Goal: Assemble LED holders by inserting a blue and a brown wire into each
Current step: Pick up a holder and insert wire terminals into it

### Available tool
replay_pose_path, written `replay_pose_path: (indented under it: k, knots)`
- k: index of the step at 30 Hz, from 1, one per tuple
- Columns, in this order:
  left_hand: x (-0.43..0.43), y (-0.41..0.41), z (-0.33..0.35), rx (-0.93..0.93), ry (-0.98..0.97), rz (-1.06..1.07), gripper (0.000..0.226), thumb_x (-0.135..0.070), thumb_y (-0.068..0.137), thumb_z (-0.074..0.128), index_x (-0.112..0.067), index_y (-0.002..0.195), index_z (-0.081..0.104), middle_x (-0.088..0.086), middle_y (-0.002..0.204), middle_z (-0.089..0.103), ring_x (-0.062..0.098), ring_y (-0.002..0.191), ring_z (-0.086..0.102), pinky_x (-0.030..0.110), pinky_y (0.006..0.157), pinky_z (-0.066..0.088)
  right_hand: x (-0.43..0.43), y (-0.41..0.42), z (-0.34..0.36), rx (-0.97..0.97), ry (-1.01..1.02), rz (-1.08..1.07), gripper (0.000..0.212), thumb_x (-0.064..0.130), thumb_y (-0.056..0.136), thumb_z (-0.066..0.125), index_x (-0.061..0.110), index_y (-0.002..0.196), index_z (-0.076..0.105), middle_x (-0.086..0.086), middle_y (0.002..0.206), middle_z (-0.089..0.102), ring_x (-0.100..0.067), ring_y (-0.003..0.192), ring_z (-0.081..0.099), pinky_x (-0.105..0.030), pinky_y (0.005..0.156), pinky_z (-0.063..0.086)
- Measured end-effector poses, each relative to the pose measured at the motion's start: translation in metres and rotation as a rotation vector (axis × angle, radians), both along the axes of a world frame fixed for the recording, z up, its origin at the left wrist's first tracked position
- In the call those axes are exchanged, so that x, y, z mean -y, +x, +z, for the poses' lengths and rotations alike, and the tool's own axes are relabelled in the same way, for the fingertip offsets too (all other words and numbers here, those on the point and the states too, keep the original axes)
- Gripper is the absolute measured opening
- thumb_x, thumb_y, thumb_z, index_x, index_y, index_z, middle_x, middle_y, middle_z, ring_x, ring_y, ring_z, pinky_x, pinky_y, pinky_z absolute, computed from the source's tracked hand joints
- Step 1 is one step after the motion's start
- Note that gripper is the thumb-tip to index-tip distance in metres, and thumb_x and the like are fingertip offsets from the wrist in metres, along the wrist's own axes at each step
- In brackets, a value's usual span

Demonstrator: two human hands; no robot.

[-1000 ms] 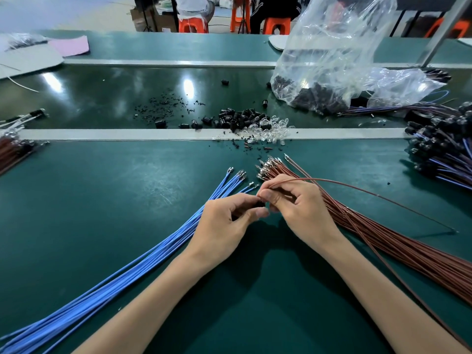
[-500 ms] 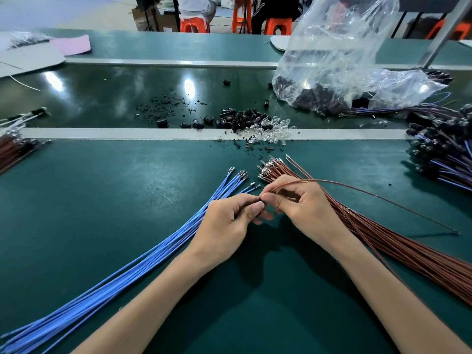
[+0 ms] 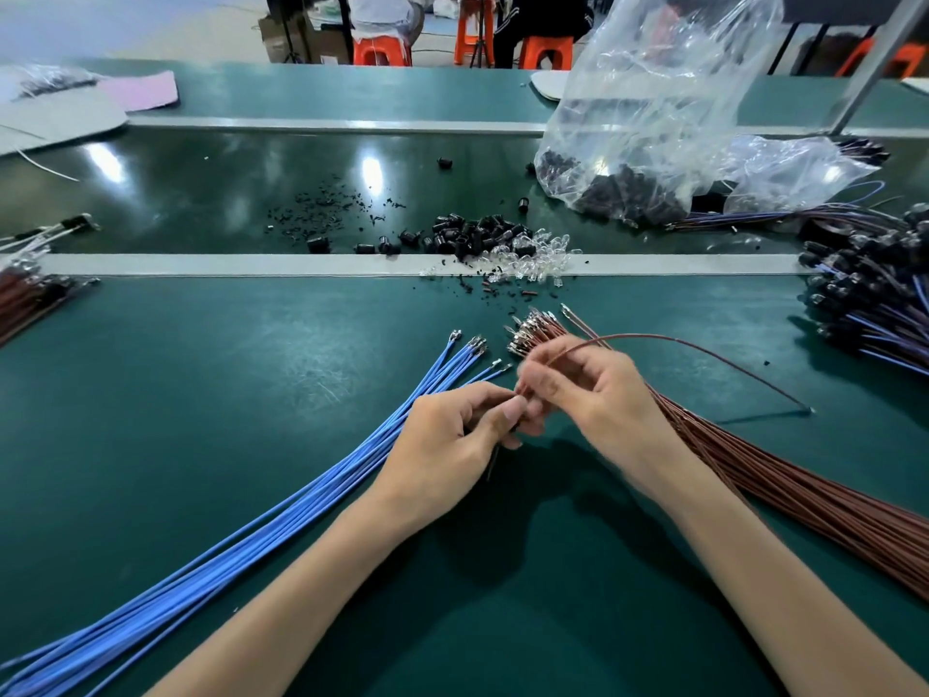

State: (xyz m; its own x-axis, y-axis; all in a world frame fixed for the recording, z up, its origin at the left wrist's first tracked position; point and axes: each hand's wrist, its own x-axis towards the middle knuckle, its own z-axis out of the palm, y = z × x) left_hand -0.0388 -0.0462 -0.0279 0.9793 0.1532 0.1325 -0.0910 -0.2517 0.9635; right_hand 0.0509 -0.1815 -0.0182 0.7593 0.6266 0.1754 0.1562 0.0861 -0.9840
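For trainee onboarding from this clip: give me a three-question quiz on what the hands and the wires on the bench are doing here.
1. True or false: the right hand pinches a single brown wire that arcs above the brown wire bundle, while the left hand pinches a small dark part.
2. On which side of the left hand does the blue wire bundle lie? A the person's left; B the person's right; C on the far belt.
3. Fill in: next to the pile of black LED holders lies a pile of clear ____.
Key: 1 true; 2 A; 3 LEDs.
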Motion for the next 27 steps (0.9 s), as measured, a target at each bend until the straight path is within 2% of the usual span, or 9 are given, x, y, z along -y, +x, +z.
replay_pose_path:
  k: [2,4,9,13,17,19,22,25,27]
  knots:
    - [-0.001,0.0,-0.001,-0.01,0.003,0.011,0.016,-0.015,0.095,0.054,-0.022,0.086,0.065,-0.008,0.083,0.074,0.015,0.071,0.067,0.02,0.074,0.052,-0.001,0.002,0.004,-0.175,0.198,-0.044,0.028,0.034,0.084,0.057,0.008,0.093,0.055,-0.004,0.076,0.07,-0.015,0.063,0.066,-0.022,0.062,0.054]
    - [-0.001,0.001,-0.002,-0.025,0.007,0.003,0.014,-0.016,0.095,0.054,-0.019,0.086,0.064,-0.008,0.084,0.075,0.015,0.072,0.067,0.022,0.076,0.052,-0.001,0.005,0.006,-0.232,0.277,-0.161,0.023,0.029,0.09,0.048,0.007,0.086,0.052,-0.003,0.073,0.07,-0.014,0.06,0.065,-0.022,0.058,0.053]
    - [-0.001,0.0,-0.004,-0.051,-0.017,-0.035,0.012,-0.014,0.094,0.056,-0.016,0.084,0.062,-0.003,0.083,0.075,0.007,0.072,0.068,0.017,0.074,0.05,0.002,0.004,0.004,0.076,-0.035,-0.131,0.02,0.01,0.094,0.052,0.01,0.076,0.059,0.004,0.066,0.066,-0.009,0.052,0.052,-0.019,0.05,0.045]
    - [-0.001,-0.001,-0.002,-0.035,0.001,-0.056,0.012,-0.025,0.09,0.06,-0.016,0.086,0.066,-0.007,0.074,0.073,-0.001,0.068,0.064,0.013,0.067,0.046,0.007,0.01,0.009,0.075,0.026,-0.237,0.022,0.012,0.097,0.05,0.012,0.076,0.058,0.003,0.062,0.062,-0.01,0.052,0.053,-0.021,0.05,0.044]
    - [-0.003,-0.001,-0.003,0.007,0.091,-0.026,0.019,-0.033,0.089,0.06,-0.017,0.085,0.07,-0.01,0.067,0.067,0.003,0.059,0.05,0.022,0.053,0.038,0.008,0.011,0.007,0.185,-0.03,-0.286,0.024,0.009,0.099,0.045,0.014,0.077,0.052,0.003,0.067,0.059,-0.012,0.053,0.055,-0.025,0.051,0.044]
    - [-0.003,-0.001,-0.004,0.018,0.087,-0.015,0.025,-0.038,0.088,0.059,-0.016,0.087,0.071,-0.006,0.07,0.068,0.01,0.062,0.051,0.033,0.058,0.04,0.007,0.009,0.004,0.296,-0.101,-0.25,0.022,0.01,0.098,0.045,0.013,0.077,0.052,0.008,0.064,0.058,-0.01,0.052,0.055,-0.024,0.054,0.046]
    - [-0.002,-0.001,-0.003,0.005,0.075,-0.008,0.031,-0.045,0.083,0.055,-0.019,0.087,0.071,-0.009,0.07,0.068,0.011,0.067,0.056,0.033,0.065,0.045,0.007,0.006,0.003,0.403,-0.198,-0.185,0.02,0.012,0.095,0.052,0.017,0.076,0.056,0.01,0.061,0.057,-0.006,0.051,0.054,-0.019,0.058,0.046]
    - [-0.002,0.0,-0.003,-0.005,0.106,-0.011,0.029,-0.046,0.082,0.053,-0.023,0.085,0.071,-0.014,0.069,0.068,0.007,0.067,0.058,0.032,0.068,0.046,0.004,0.002,0.002,0.279,-0.25,-0.036,0.012,0.023,0.088,0.062,0.021,0.076,0.062,0.012,0.063,0.061,-0.004,0.054,0.055,-0.017,0.057,0.047]
    - [-0.003,0.0,-0.003,-0.01,0.097,-0.002,0.027,-0.046,0.082,0.053,-0.025,0.085,0.071,-0.014,0.07,0.069,0.013,0.068,0.06,0.036,0.071,0.049,0.002,-0.001,0.003,0.141,-0.156,-0.033,0.015,0.033,0.082,0.061,0.018,0.084,0.063,0.011,0.065,0.062,-0.005,0.054,0.055,-0.016,0.055,0.047]
